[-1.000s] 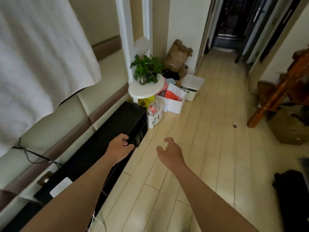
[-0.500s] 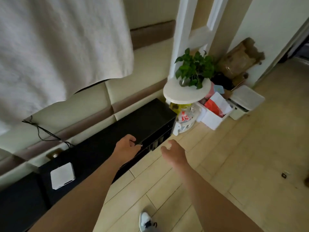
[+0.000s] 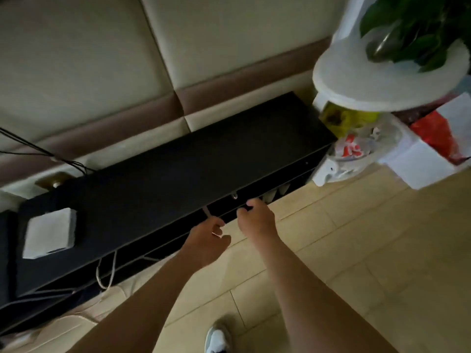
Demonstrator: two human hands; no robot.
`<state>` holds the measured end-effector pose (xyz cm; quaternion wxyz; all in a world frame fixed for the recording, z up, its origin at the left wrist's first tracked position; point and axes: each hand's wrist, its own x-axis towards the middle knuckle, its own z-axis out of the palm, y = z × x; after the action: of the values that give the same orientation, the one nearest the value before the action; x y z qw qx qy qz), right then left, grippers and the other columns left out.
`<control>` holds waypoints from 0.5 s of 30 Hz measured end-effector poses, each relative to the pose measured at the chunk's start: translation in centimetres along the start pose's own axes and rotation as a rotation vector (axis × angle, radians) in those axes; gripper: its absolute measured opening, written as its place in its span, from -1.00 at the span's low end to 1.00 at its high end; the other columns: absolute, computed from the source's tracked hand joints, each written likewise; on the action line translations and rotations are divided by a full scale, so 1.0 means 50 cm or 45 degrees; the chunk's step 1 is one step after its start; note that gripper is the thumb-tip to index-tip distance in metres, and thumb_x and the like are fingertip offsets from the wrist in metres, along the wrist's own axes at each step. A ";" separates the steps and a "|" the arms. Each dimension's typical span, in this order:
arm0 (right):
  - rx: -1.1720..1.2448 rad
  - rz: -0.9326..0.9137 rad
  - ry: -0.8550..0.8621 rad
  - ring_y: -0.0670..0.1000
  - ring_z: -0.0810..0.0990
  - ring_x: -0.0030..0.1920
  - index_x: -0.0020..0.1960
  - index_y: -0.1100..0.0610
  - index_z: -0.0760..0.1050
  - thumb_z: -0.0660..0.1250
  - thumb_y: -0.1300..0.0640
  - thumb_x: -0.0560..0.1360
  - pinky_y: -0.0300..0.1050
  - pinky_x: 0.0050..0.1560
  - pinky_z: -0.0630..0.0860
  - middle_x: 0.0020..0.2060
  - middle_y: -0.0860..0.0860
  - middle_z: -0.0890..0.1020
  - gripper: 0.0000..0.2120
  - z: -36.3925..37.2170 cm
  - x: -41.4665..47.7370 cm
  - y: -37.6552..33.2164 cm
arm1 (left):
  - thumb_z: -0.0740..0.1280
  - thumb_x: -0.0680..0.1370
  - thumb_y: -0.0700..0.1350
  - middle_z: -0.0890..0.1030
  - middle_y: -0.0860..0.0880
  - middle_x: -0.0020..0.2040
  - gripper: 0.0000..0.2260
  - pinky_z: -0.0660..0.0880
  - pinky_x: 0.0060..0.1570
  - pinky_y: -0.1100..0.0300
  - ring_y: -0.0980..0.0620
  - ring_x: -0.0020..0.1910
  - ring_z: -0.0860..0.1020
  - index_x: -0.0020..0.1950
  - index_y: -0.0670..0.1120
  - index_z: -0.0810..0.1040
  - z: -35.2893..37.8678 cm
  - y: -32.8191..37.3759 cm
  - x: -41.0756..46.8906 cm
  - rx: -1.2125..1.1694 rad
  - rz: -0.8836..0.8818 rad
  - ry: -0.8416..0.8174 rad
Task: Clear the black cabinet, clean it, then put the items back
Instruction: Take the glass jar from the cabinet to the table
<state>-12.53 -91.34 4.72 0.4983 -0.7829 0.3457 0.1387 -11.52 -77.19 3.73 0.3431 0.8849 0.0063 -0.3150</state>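
Note:
The long, low black cabinet (image 3: 178,171) runs along the padded wall. A small white box (image 3: 49,231) sits on its top at the left end. My left hand (image 3: 206,239) is at the cabinet's front edge, fingers pinched on a thin white strip (image 3: 207,214) that comes out of the open shelf. Just to its right, my right hand (image 3: 254,216) has its fingers curled at the shelf opening, with nothing visible in them. Pale items (image 3: 275,194) show inside the shelf further right; the rest of the shelf is dark.
A white round stand (image 3: 382,85) with a potted plant (image 3: 413,29) is at the cabinet's right end, over plastic bags (image 3: 356,149) and white boxes (image 3: 418,161). A white cable loop (image 3: 107,273) hangs below the shelf. Black wires (image 3: 38,151) cross the wall. My shoe (image 3: 216,338) is on the wood floor.
The view has tilted down and closer to the cabinet. Both hands dropped from the top edge to the front shelf opening, and my left hand closed on the thin white strip.

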 end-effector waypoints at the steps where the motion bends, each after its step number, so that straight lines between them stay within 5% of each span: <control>1: 0.000 -0.033 -0.015 0.14 0.57 0.23 0.40 0.13 0.43 0.25 0.09 0.60 -0.01 0.14 0.54 0.28 0.11 0.56 -0.61 0.034 0.069 0.043 | 0.41 0.52 -0.10 0.57 0.08 0.06 -0.70 0.36 -0.27 0.43 0.22 -0.11 0.51 0.22 0.08 0.47 0.054 -0.033 0.065 -0.011 0.002 0.034; 8: -0.155 -0.349 0.002 0.16 0.58 0.15 0.31 0.12 0.42 0.23 0.07 0.62 -0.03 0.04 0.51 0.17 0.10 0.57 -0.72 0.180 0.453 0.269 | 0.29 0.57 -0.22 0.55 -0.07 0.18 -0.64 0.51 0.16 0.14 -0.05 0.19 0.54 0.37 -0.15 0.43 0.276 -0.190 0.443 0.024 0.240 0.446; 15: 0.208 -0.556 -0.133 0.03 0.62 -0.13 0.04 0.05 0.54 0.28 -0.01 0.57 -0.05 -0.18 0.57 -0.09 0.03 0.63 -0.84 0.263 0.551 0.284 | 0.29 0.55 -0.21 0.52 -0.08 0.12 -0.63 0.42 -0.25 0.22 0.06 -0.13 0.50 0.37 -0.13 0.40 0.291 -0.236 0.552 0.077 0.236 0.614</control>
<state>-0.60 -94.70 -26.60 0.5954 -0.7879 0.1520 0.0396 -0.13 -82.73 -27.14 0.3325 0.9410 -0.0026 -0.0624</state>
